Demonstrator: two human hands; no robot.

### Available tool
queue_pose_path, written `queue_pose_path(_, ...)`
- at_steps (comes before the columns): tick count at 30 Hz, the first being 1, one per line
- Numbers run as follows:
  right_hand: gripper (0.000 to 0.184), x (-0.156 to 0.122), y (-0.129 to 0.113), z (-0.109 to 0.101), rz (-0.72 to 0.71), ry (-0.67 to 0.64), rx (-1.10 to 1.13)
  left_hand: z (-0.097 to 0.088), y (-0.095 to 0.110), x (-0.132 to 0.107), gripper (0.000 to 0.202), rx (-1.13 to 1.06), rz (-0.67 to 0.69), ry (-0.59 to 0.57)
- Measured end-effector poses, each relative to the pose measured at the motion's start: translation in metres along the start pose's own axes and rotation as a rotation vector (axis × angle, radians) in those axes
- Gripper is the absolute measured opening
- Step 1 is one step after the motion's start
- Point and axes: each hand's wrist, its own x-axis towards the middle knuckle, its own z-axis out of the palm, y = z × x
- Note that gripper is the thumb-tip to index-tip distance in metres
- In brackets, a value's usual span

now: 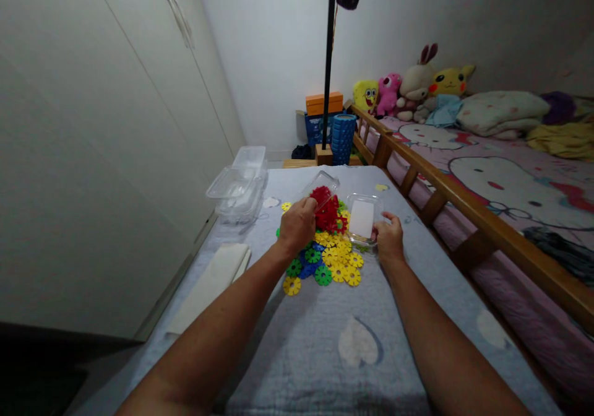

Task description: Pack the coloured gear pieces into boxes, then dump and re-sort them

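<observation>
My left hand (pixel 298 224) is closed on the near edge of a clear plastic box (pixel 328 181), which is tilted over the pile. Red notched discs (pixel 327 210) are bunched at this box; whether all of them lie inside it I cannot tell. My right hand (pixel 390 236) pinches the right edge of a clear plastic lid (pixel 351 200) with a white rectangle on it. Below and between the hands, yellow discs (pixel 342 258), green discs (pixel 323 275) and blue discs (pixel 309 268) lie loose on the cloth in an overlapping heap.
Stacked clear containers (pixel 241 196) stand at the table's far left, and a folded whitish sheet (pixel 213 280) lies nearer. Blue patterned cloth (pixel 325 348) covers the table. A wooden bed rail (pixel 436 202) runs along the right, a cabinet (pixel 116 156) along the left. A black pole (pixel 328 63) rises beyond.
</observation>
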Motion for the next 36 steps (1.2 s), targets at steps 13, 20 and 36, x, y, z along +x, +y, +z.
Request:
queue_pose_path(13,0.046,-0.002,-0.019,-0.003,-0.134,0.214,0.001,-0.036,0.006,-0.023,0.013,-0.341,-0.148,0.329)
queue_pose_path(20,0.046,-0.014,-0.045,0.003,-0.065,0.129,0.288,-0.031,0.018,-0.048,0.032,-1.106,-0.53,0.36)
queue_pose_path(36,0.038,-0.059,-0.045,0.03,-0.001,-0.295,0.219,0.004,0.02,-0.067,0.041,-1.403,-0.738,0.105)
